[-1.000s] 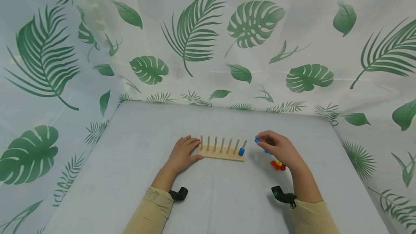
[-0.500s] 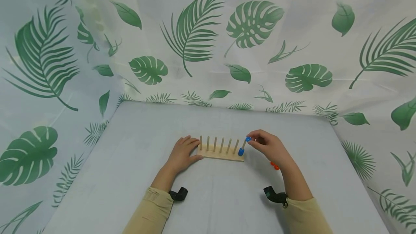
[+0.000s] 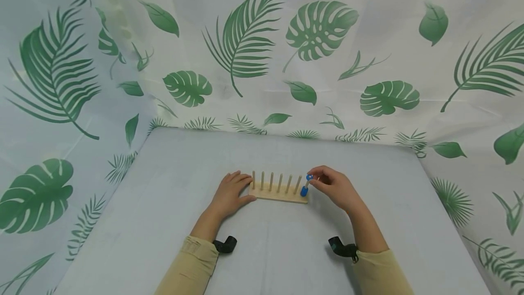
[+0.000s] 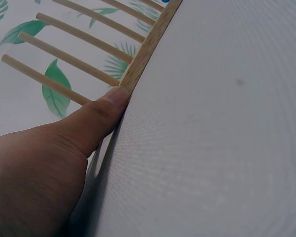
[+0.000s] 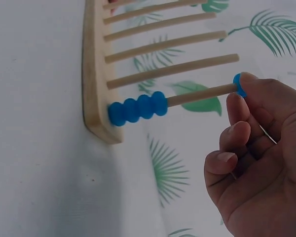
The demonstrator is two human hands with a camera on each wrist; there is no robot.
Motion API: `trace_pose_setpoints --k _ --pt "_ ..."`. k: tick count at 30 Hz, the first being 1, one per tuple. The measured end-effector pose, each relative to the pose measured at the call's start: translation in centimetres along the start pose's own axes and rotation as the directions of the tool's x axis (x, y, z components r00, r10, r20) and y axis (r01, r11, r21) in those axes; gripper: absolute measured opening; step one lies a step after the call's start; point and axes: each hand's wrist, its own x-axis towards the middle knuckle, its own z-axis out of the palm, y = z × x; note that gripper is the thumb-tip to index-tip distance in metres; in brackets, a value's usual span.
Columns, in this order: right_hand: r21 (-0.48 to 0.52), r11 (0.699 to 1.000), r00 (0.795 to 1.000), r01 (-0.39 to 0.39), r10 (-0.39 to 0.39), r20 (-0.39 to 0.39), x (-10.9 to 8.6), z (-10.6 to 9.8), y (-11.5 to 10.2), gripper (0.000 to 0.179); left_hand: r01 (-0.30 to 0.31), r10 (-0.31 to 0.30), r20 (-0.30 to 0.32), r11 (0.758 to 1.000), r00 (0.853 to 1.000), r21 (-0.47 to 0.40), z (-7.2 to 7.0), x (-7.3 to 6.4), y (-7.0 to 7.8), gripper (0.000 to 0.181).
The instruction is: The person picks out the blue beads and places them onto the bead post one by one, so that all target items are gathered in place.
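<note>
A wooden peg board (image 3: 278, 195) with a row of upright pegs lies on the table. My left hand (image 3: 230, 195) holds its left end, the thumb (image 4: 106, 106) along the front edge and the fingers at the back. Several blue beads (image 5: 138, 107) sit stacked at the foot of the rightmost peg (image 5: 200, 95). Between thumb and forefinger, my right hand (image 3: 333, 186) pinches one more blue bead (image 5: 240, 85), right at the tip of that same peg. The other fingers of this hand are curled in toward the palm.
A white cloth covers the table (image 3: 262, 249). Leaf-printed sheets (image 3: 262, 58) stand behind it and at both sides. Each wrist carries a small black camera (image 3: 344, 247).
My right hand has moved left with the blue bead, from beside the board to the tip of the rightmost peg. The red, orange and yellow beads are now hidden behind the right arm.
</note>
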Motion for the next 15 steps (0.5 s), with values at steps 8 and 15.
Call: trace_pose_setpoints --k 8,15 --pt "-0.012 1.0 1.0 0.018 -0.018 0.0 -0.1 1.0 1.3 0.022 -0.003 0.003 -0.009 1.0 1.0 -0.005 0.1 0.0 0.0 0.065" --pt "0.057 0.998 1.0 0.006 -0.007 0.023 -0.2 2.0 2.6 0.028 -0.006 0.006 -0.015 1.0 1.0 -0.013 0.1 -0.1 0.0 0.065"
